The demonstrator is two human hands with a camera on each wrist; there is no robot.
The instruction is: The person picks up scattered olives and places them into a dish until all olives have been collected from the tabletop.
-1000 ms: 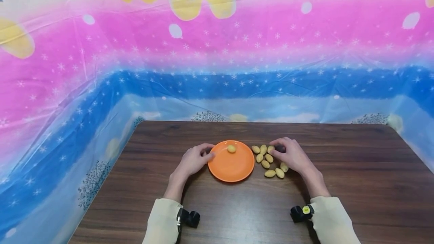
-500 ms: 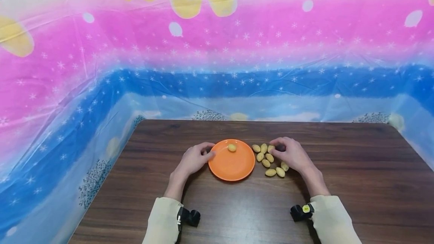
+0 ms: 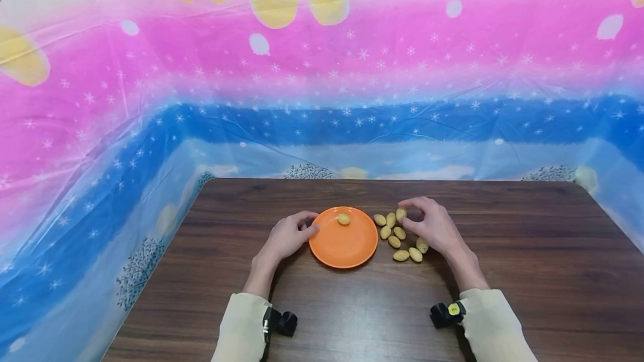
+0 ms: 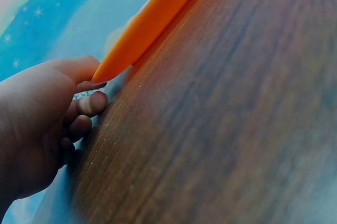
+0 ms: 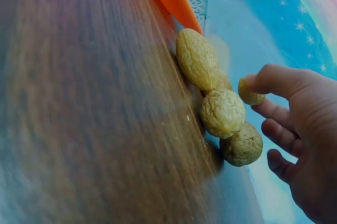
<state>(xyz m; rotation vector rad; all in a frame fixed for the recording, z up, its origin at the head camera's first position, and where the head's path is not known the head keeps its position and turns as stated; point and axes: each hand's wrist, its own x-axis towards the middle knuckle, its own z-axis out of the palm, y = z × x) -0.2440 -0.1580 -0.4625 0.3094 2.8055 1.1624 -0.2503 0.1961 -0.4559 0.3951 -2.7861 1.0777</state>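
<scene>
An orange plate [image 3: 343, 244] lies on the wooden table with one wrinkled yellow-green olive-like fruit [image 3: 344, 219] near its far rim. My left hand [image 3: 287, 237] holds the plate's left rim between thumb and index finger; in the left wrist view the rim [image 4: 142, 31] meets those fingertips. Right of the plate lie several more such fruits [image 3: 394, 242]. Between thumb and index finger, my right hand [image 3: 434, 227] pinches one olive-like fruit [image 5: 250, 92], slightly raised off the table. Its other fingers hang loosely curled. In the right wrist view, wrinkled fruits [image 5: 223, 112] sit close by.
The dark wood table [image 3: 362, 306] has its far edge a short way behind the plate. A patterned pink and blue cloth [image 3: 322, 88] hangs behind and at the sides. Black cameras [image 3: 287, 323] are strapped to both wrists, by the pale sleeves [image 3: 241, 325].
My right hand has risen slightly, and the pinched fruit has come up with it from beside the others. The left hand and the plate stay in place.
</scene>
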